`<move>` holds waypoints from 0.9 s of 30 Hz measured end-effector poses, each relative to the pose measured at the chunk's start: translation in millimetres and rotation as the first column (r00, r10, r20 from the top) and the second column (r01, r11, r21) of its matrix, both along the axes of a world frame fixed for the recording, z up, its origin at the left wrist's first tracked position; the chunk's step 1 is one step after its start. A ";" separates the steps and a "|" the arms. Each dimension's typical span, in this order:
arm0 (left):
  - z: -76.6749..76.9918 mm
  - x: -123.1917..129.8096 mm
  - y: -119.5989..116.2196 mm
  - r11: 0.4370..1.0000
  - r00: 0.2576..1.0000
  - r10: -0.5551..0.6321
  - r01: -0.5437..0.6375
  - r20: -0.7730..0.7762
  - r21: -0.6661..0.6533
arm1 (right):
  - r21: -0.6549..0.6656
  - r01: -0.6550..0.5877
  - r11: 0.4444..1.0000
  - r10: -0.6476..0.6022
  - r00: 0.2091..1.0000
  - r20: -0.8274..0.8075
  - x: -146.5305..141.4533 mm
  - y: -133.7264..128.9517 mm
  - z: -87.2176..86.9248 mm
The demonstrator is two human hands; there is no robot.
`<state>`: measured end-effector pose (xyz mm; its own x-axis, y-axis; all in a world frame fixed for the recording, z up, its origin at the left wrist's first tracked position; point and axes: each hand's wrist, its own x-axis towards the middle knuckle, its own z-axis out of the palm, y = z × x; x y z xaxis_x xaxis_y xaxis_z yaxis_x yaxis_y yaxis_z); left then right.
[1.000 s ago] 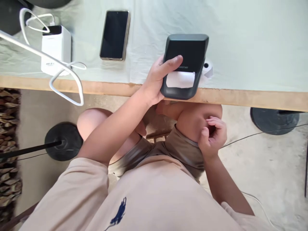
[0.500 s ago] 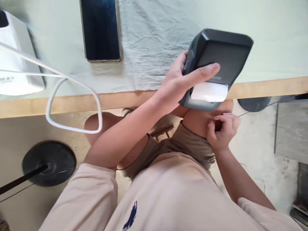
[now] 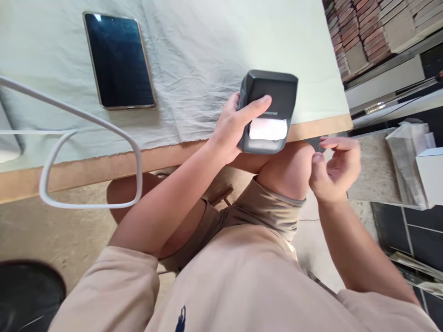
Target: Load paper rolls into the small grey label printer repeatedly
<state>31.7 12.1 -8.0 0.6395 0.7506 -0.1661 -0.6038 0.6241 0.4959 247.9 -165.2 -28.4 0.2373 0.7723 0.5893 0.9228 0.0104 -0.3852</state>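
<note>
My left hand (image 3: 235, 124) grips a dark, handheld label printer (image 3: 282, 87), its thumb lying across the front face and its fingers behind the left side. A strip of white paper (image 3: 268, 129) shows at the slot in the printer's lower half. The printer is above the table's front edge, over my knee. To the right of it, my right hand (image 3: 335, 170) is in the air past the knee, thumb and index finger apart, the other fingers loosely curled. I see nothing in it.
A phone (image 3: 119, 60) with a dark screen lies on the pale cloth (image 3: 183, 78) at the left. A white looped tube (image 3: 90, 205) hangs over the table edge. At far right are bricks (image 3: 367, 27), a plastic-wrapped bundle (image 3: 410, 161) and a white box (image 3: 431, 177).
The view has swung to the right. My right hand has lifted off the thigh and its thumb and index finger have spread apart. The left hand still holds the printer, now more upright.
</note>
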 end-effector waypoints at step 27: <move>10.0 -43.1 18.8 0.863 0.735 0.485 -0.491 -0.475 0.122 | -0.281 -0.788 0.548 0.808 0.585 -0.065 -56.0 217.6 84.5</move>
<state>-11.4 30.9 2.0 0.0237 0.9338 -0.3571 -0.5175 0.3171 0.7948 191.9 52.4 56.1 -0.5829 0.7418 0.3315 0.6056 0.6686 -0.4315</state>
